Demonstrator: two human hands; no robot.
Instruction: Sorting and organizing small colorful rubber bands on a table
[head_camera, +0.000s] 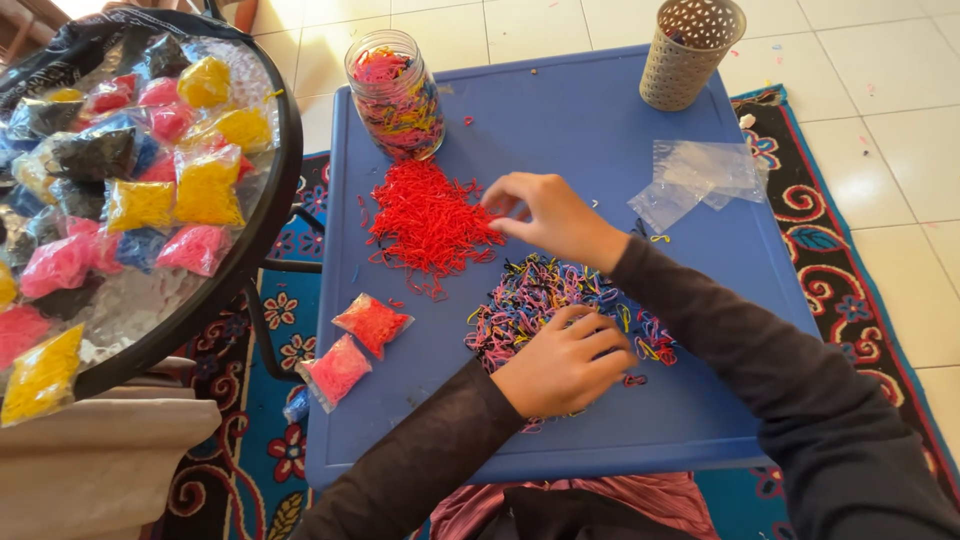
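While left hand (563, 360) cups mixed bands (545, 295), right hand (550, 213) pinches red pile (430, 222) edge, table (600, 130) bare beyond

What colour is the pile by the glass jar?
Red: the pile of small elastic bands, clearest in the head view.

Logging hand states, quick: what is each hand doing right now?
Left hand: curled, resting on the mixed-colour band pile.
Right hand: fingers pinching at the red band pile; hold unclear.

Pale tiled floor (880, 120), patterned rug (850, 290)
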